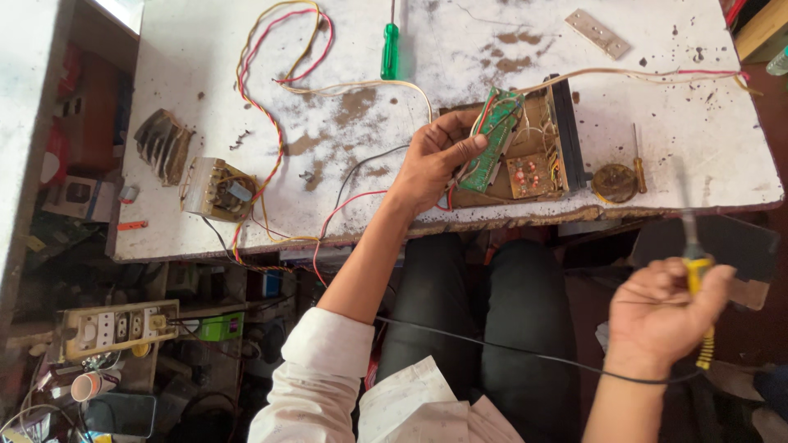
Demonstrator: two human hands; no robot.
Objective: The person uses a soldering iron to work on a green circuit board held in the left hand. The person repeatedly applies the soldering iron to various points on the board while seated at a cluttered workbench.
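My left hand [435, 160] pinches a green circuit board [492, 135], tilting it up at the edge of an open brown device case [533, 139] on the worn white table [492, 49]. Inside the case lies a smaller orange-brown board [525, 174] among coloured wires. My right hand [661, 316] is off the table at the lower right, closed on a yellow-handled soldering iron [694, 254] whose tip points up and whose black cord [492, 349] runs across my lap.
A transformer [217, 189] and a finned heat sink [164, 146] sit at the table's left, joined by red and yellow wires [263, 98]. A green screwdriver [390, 49], a small brown-handled screwdriver [639, 164], a round metal disc [614, 182] and a metal strip [597, 33] also lie there. A socket strip [115, 328] sits below left.
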